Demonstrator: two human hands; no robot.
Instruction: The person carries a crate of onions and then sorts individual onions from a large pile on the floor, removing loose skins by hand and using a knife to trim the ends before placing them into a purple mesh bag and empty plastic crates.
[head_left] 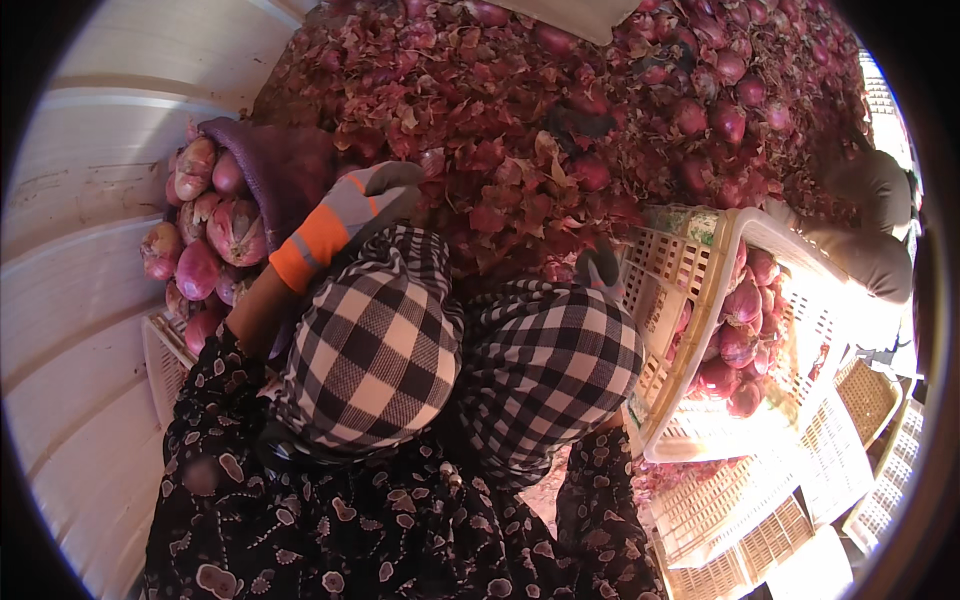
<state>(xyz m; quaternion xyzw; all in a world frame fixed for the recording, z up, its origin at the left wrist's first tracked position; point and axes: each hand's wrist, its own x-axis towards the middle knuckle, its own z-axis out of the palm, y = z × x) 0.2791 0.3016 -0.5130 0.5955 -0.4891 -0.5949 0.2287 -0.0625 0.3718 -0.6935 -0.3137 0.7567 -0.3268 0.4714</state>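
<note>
My left hand (350, 210), in a grey glove with an orange cuff, reaches over my checked knee to the near edge of the onion pile. Its grey fingers are curled; whatever they may hold is hidden. Loose red onion skins (480, 190) lie just beyond it. My right hand (598, 266), also in a dark grey glove, shows only in part behind the other knee, next to a white plastic crate (690, 262). Its fingers are mostly hidden. Left of my left hand, a purple mesh sack (240, 170) stands open beside large red onions (238, 230).
Several red onions (742, 345) sit inside the tilted crate. The heap of onions (728, 122) and dry skins spreads across the far side. A pale ridged wall (95, 250) rises at left. More crates (730, 520) lie at lower right. Another person's legs (865, 230) show at far right.
</note>
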